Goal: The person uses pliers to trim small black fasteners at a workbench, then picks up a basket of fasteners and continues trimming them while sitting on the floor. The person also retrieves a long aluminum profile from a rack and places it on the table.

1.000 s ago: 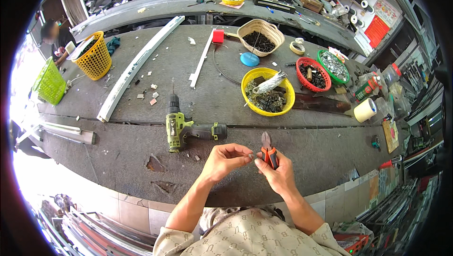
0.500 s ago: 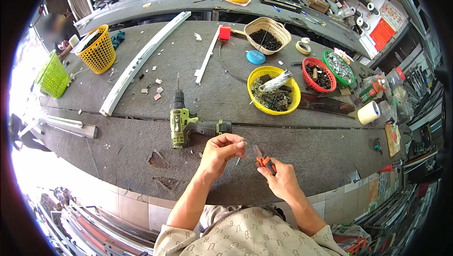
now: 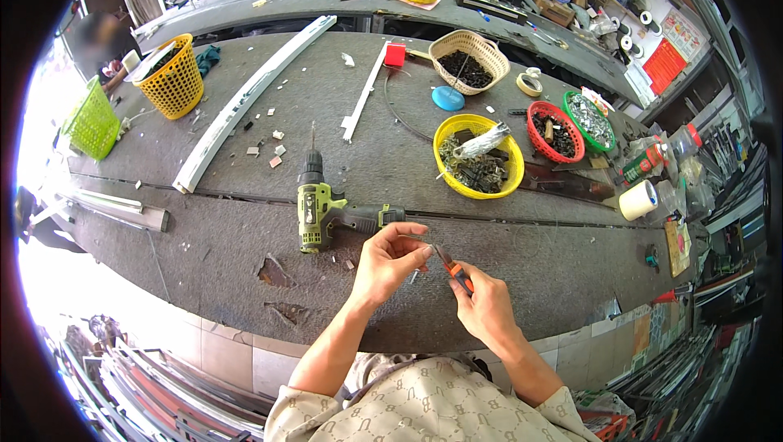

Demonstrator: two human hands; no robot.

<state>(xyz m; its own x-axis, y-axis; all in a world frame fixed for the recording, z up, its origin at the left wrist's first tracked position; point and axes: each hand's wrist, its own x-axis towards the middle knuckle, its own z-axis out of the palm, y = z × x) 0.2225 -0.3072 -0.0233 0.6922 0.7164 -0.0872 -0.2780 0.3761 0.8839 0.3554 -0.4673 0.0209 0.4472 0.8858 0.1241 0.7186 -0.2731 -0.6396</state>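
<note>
both hands (image 3: 440, 279) now nearer the drill (image 3: 326, 214), right on orange-handled pliers (image 3: 453, 267), left pinching something too small to tell

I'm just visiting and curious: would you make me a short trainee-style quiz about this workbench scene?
1. True or false: the right hand holds orange-handled pliers.
2. Which lies nearest the left hand? A) yellow mesh basket B) green cordless drill C) tape roll
3. Fill in: the round bowl of dark metal parts behind the hands is coloured ____.

Key: 1 true; 2 B; 3 yellow.
</note>
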